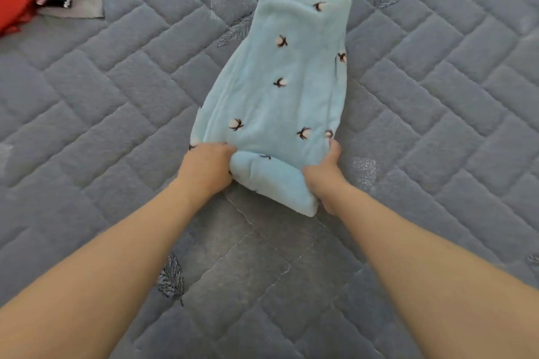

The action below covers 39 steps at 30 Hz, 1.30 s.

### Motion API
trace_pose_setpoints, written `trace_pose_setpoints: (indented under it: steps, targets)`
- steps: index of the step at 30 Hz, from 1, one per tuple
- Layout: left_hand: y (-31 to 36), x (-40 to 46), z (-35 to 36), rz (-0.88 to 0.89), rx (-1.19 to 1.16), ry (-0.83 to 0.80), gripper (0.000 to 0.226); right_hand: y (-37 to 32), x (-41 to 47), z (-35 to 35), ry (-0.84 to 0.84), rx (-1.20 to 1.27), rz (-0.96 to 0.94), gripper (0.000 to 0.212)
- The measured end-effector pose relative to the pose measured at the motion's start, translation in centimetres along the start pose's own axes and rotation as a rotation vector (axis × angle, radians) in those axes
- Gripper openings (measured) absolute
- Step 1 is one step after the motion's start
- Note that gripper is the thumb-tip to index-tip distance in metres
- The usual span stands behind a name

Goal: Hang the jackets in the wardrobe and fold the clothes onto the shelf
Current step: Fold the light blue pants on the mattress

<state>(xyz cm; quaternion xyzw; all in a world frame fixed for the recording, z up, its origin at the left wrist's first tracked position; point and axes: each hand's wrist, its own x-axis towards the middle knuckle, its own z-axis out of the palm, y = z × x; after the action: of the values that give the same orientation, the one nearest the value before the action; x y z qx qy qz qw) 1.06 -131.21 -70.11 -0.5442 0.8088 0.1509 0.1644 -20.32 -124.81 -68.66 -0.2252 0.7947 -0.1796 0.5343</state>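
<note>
Head view: both hands (205,167) (325,176) roll fluffy blue fleece (280,90).

Two bare forearms — no sleeves, left hand (207,167) and right hand (326,176) ungloved

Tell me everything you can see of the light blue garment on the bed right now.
The light blue garment looks like soft fleece, dotted with small white-and-dark cotton-flower motifs. It lies flat on the grey quilted bed cover, folded into a long narrow strip running away from the person, with a thick hem at the far end. Its near end is rolled or folded over into a thick bundle. The left hand and right hand grip that bundle from either side.
</note>
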Motion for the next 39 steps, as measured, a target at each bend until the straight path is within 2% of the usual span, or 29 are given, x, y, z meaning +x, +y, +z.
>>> trace_pose_setpoints:
  steps: [1, 3, 5, 6, 7, 9, 11, 13, 14, 15, 17, 18, 19, 20, 22, 24, 25, 28, 30, 34, 39]
  targets:
    - [1.0, -1.4, -0.7, 0.023, 0.04, -0.163, 0.03, 0.6, -1.2, -1.5, -0.131, -0.03, 0.119, 0.056]
    - [2.8, -4.4, -2.6, 0.064, 0.061, -0.597, 0.036, 1.7, -4.8, -4.8, -0.49, -0.242, 0.407, 0.017]
    - [4.1, -7.1, -5.0, 0.059, 0.032, -1.028, 0.046, 2.3, -7.8, -7.6, -0.767, -0.45, 0.613, 0.029]
    - [4.6, -7.8, -6.1, 0.06, -0.006, -1.146, 0.051, 2.3, -8.7, -8.8, -0.842, -0.497, 0.655, 0.035]
    - [5.0, -7.9, -7.0, 0.064, -0.039, -1.161, 0.053, 1.9, -9.2, -9.6, -0.866, -0.52, 0.672, 0.04]
    - [5.3, -6.4, -8.2, 0.048, -0.098, -0.946, 0.045, 0.8, -8.8, -10.8, -0.773, -0.496, 0.633, 0.036]
    - [4.3, -3.8, -8.9, -0.044, -0.194, -0.628, 0.039, -0.5, -7.3, -11.2, -0.509, -0.362, 0.51, 0.027]
    - [2.6, -1.8, -8.2, -0.181, -0.345, -0.362, 0.045, -1.1, -5.1, -10.9, -0.249, -0.124, 0.312, 0.024]
    - [1.9, -1.5, -7.3, -0.265, -0.429, -0.232, 0.046, -1.3, -4.0, -10.4, -0.196, 0.008, 0.228, 0.025]
    - [1.3, -1.6, -5.9, -0.358, -0.53, -0.1, 0.049, -1.3, -3.0, -9.6, -0.213, 0.108, 0.169, 0.03]
    - [0.5, -2.7, -2.6, -0.564, -0.885, 0.056, 0.066, -0.2, -1.5, -7.7, -0.33, 0.175, 0.09, 0.053]
    - [0.4, -3.4, -1.1, -0.649, -1.143, 0.03, 0.083, 0.6, -1.1, -6.7, -0.372, 0.188, 0.074, 0.066]
    - [0.3, -4.1, 0.3, -0.708, -1.367, -0.069, 0.101, 1.3, -0.8, -5.7, -0.384, 0.18, 0.063, 0.078]
    - [0.1, -4.7, 1.4, -0.712, -1.519, -0.204, 0.109, 1.8, -0.4, -4.9, -0.377, 0.167, 0.053, 0.089]
    - [0.1, -5.1, 2.1, -0.586, -1.622, -0.383, 0.089, 2.2, 0.4, -3.8, -0.363, 0.167, 0.04, 0.101]
    - [0.5, -4.7, 1.8, -0.536, -1.643, -0.367, 0.062, 2.0, 1.1, -3.6, -0.373, 0.234, 0.089, 0.098]
    - [0.9, -4.4, 1.3, -0.553, -1.658, -0.331, 0.057, 1.7, 1.3, -3.8, -0.39, 0.274, 0.127, 0.092]
    - [3.0, -4.0, -0.8, -0.602, -1.677, -0.295, 0.051, 1.5, 0.3, -5.4, -0.511, 0.368, 0.219, 0.06]
    - [5.1, -4.1, -2.8, -0.596, -1.656, -0.307, 0.057, 2.0, -0.9, -7.6, -0.532, 0.432, 0.266, 0.058]
    - [11.6, -4.4, -9.0, -0.513, -1.519, -0.422, 0.072, 3.4, -5.7, -14.8, -0.409, 0.586, 0.272, 0.055]
    - [22.7, -6.4, -17.0, -0.342, -1.281, -0.568, 0.07, 7.2, -14.8, -24.9, -0.166, 0.77, 0.241, 0.055]
